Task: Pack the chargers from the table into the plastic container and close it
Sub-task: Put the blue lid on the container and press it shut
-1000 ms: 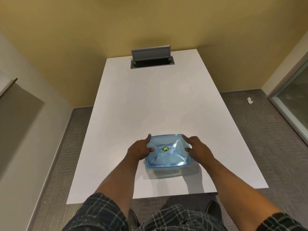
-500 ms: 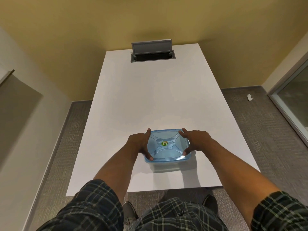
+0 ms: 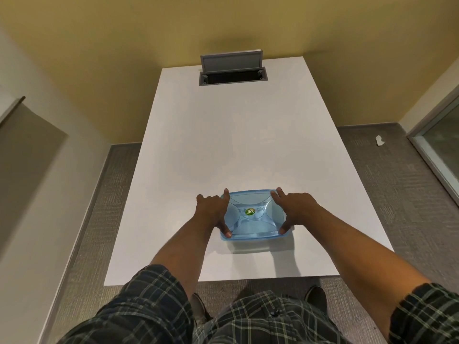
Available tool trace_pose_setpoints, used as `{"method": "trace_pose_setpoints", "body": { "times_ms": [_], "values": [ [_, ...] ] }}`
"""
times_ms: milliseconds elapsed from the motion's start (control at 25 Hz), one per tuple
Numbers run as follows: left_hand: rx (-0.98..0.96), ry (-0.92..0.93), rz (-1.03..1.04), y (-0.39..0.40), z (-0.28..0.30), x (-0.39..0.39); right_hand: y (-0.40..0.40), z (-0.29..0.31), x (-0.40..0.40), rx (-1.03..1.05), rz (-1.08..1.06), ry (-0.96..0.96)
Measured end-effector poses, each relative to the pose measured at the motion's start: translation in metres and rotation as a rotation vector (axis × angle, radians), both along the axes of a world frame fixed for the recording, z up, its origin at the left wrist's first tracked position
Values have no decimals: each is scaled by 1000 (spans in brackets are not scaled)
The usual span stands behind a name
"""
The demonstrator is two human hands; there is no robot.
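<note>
While the plastic container [image 3: 253, 216] sits near the table's [image 3: 223, 145] near edge with its blue lid [image 3: 250, 227] on, the left hand [image 3: 211, 209] and right hand [image 3: 294, 207] press spread fingers onto the lid's side edges, grasping nothing.

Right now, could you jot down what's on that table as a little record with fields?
container: blue-lidded plastic container, on the near part of the white table
lid: on top, green sticker in the middle
left hand: pressing the lid's left edge
right hand: pressing the lid's right edge
chargers: none visible on the table
far end: open grey cable hatch
</note>
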State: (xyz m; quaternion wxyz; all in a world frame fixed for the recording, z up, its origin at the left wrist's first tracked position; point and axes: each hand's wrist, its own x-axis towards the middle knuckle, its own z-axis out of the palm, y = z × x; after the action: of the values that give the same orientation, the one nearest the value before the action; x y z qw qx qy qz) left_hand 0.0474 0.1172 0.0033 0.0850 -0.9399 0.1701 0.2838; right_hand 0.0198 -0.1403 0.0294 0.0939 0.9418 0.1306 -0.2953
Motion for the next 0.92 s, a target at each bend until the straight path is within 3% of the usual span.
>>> {"method": "trace_pose_setpoints", "body": {
  "times_ms": [400, 760, 920],
  "values": [
    [54, -7, -15, -9, 4, 1, 9, 0, 2, -93, 101, -30],
    [97, -54, -47, -13, 5, -3, -1, -8, -2, -24, 29, -30],
    [57, -112, -59, -7, 4, -13, -6, -15, -5, 127, -67, 8]
  ]
}}
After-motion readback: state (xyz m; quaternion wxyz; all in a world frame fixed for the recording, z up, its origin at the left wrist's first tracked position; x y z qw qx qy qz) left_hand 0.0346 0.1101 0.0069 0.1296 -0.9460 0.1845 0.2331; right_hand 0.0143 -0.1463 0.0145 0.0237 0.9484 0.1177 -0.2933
